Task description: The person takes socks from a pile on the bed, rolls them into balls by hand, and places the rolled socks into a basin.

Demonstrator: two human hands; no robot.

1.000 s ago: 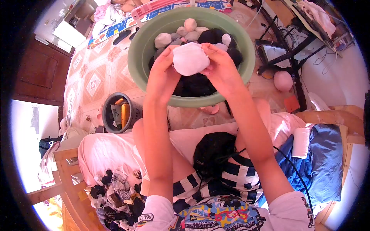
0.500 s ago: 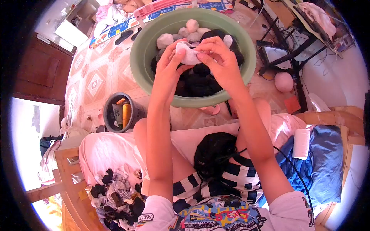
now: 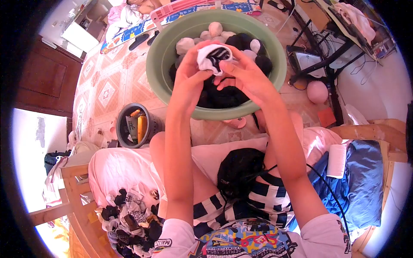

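- Left hand (image 3: pixel 189 71): curled around the left side of a bunched white sock (image 3: pixel 205 60), gripping it with thumb below and fingers behind.
- Right hand (image 3: pixel 247 75): closed on the sock's right side, thumb pressed near its rim, some fingers bent underneath.
- The sock: held between both hands at upper centre of the frame, above the green tub (image 3: pixel 160 81); its mouth faces up and shows a black inside with pale marks.
- In the tub: pale sock balls (image 3: pixel 185 45) toward the far side, black sock balls (image 3: pixel 221 95) nearer the bottom of the frame; some are hidden by the hands.
- Lower left of the frame: a loose pile of mixed socks (image 3: pixel 129 219) beside the person's leg, next to pink bedding (image 3: pixel 114 165).
- Left of centre: a grey bin (image 3: pixel 153 124) on the tiled floor, with a yellow packet (image 3: pixel 141 129) inside.
- Lower centre: a black cloth item (image 3: pixel 241 172), its exact kind unclear, on the person's lap.
- Right: a white roll (image 3: pixel 336 161) on blue fabric (image 3: pixel 365 189); above it, a pink ball (image 3: pixel 317 91).
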